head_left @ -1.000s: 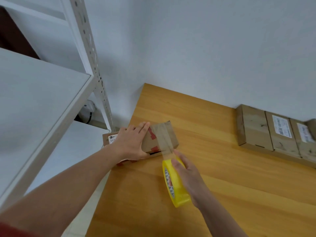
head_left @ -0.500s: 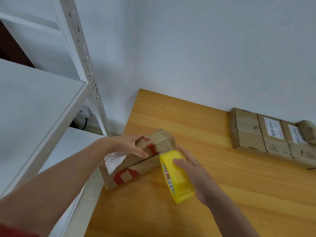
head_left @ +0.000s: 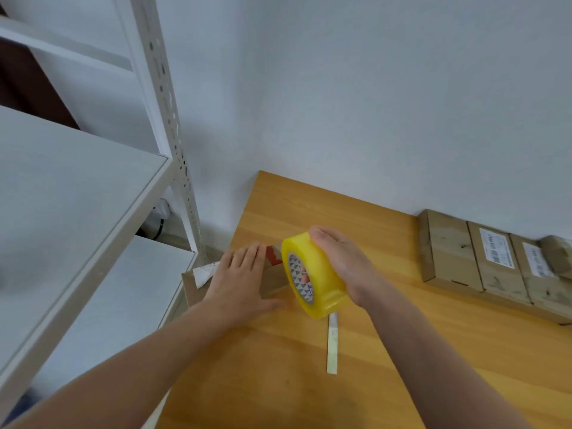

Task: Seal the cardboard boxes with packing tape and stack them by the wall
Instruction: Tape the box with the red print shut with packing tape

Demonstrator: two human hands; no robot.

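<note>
Yellow roll of packing tape (head_left: 312,274), right hand (head_left: 343,264) curled round it; left hand (head_left: 241,280) presses flat on brown cardboard box (head_left: 271,281) at left edge of wooden table (head_left: 278,382). Likely fault: tape pull drags the box over that edge.

The left hand (head_left: 240,281) lies flat on a cardboard box (head_left: 272,278) at the table (head_left: 402,351) corner; the right hand (head_left: 343,264) grips a yellow tape roll (head_left: 312,275), apparently against the box.

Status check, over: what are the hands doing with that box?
Left hand flat on cardboard box. Right hand grips tape roll at its end. Paper strip on table, nothing blocking.
</note>
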